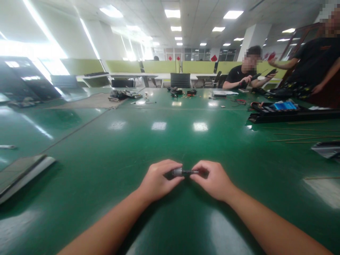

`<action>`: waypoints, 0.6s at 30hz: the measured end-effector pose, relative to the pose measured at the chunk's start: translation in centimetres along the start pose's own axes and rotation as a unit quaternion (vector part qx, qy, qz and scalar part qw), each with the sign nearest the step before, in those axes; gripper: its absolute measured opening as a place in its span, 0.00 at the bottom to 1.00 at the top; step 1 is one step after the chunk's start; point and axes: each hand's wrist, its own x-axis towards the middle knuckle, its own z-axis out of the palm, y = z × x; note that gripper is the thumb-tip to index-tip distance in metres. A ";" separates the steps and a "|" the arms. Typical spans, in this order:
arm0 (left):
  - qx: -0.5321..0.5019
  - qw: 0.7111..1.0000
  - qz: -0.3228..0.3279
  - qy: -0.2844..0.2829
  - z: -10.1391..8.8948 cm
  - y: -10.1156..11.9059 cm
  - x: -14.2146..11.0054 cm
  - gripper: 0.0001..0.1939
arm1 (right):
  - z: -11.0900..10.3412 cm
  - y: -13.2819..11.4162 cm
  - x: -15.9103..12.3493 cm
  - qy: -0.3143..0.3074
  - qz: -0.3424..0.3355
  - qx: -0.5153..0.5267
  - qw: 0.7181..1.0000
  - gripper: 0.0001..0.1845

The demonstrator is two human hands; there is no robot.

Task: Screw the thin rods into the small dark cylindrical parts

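Note:
Both my hands meet over the near part of a glossy green table (159,141). My left hand (156,180) is closed in a pinch round the thicker grey end of a small dark cylindrical part (183,172). My right hand (214,179) is closed on the thinner dark end of the same part. The part lies level between the two hands, just above the table top. What kind of part it is I cannot make out.
A flat grey panel (21,173) lies at the left edge. Thin rods (300,134) and a long black tray with a blue item (284,111) lie to the right. Tools and small parts (124,94) sit at the far side. Two people in black shirts (247,76) are at the far right.

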 end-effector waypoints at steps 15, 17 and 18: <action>0.004 1.000 -0.002 0.005 -0.2 0.0 0.2 0.12 | -0.1 0.3 -0.1 0.006 0.005 -0.006 1.000 0.01; 0.001 1.000 -0.001 0.005 -0.3 0.0 0.1 0.12 | -0.1 0.3 -0.1 0.007 0.005 -0.008 1.000 0.02; 0.000 1.000 -0.001 0.004 -0.3 0.0 0.1 0.12 | -0.2 0.2 -0.1 0.006 0.005 -0.009 1.000 0.02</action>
